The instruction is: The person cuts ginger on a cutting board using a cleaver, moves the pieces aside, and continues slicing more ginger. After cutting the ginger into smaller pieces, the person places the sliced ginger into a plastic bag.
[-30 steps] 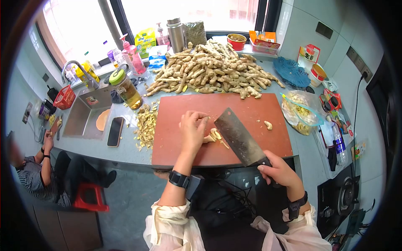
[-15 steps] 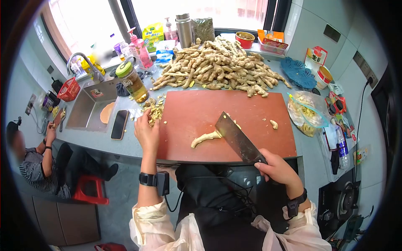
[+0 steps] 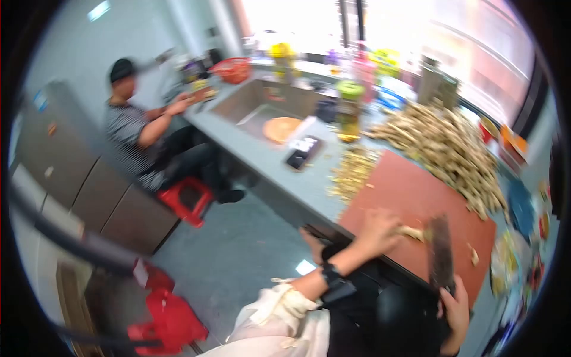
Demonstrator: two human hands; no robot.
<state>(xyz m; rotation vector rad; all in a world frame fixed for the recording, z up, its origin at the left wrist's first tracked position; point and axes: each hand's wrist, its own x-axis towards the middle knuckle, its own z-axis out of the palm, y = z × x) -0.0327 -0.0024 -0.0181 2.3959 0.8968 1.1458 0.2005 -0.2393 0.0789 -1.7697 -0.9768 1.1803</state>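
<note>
My right hand (image 3: 455, 304) is wrapped round the handle of a dark-bladed cleaver (image 3: 440, 253). The blade stands over the red-brown cutting board (image 3: 410, 184), close to the right end of a ginger root (image 3: 411, 232). At the other end of that root, my left hand (image 3: 380, 231) has its fingers closed on it; motion blurs the fingertips. A small ginger piece (image 3: 474, 256) lies near the board's right side. Beyond the board rises a large heap of ginger (image 3: 440, 143), and chopped bits of ginger (image 3: 354, 172) are spread along its left edge.
Left of the board are a phone (image 3: 304, 152), a green-lidded jar (image 3: 349, 110) and a sink (image 3: 238, 107) holding an orange-tan round item (image 3: 282, 129). A seated person (image 3: 140, 131) works at the counter's far end on a red stool (image 3: 189, 199). Plastic bags (image 3: 505, 262) lie at right.
The view has swung left and blurred. My left hand has moved from the chopped bits to the ginger root on the board. The cleaver remains in my right hand; the phone screen has lit up.
</note>
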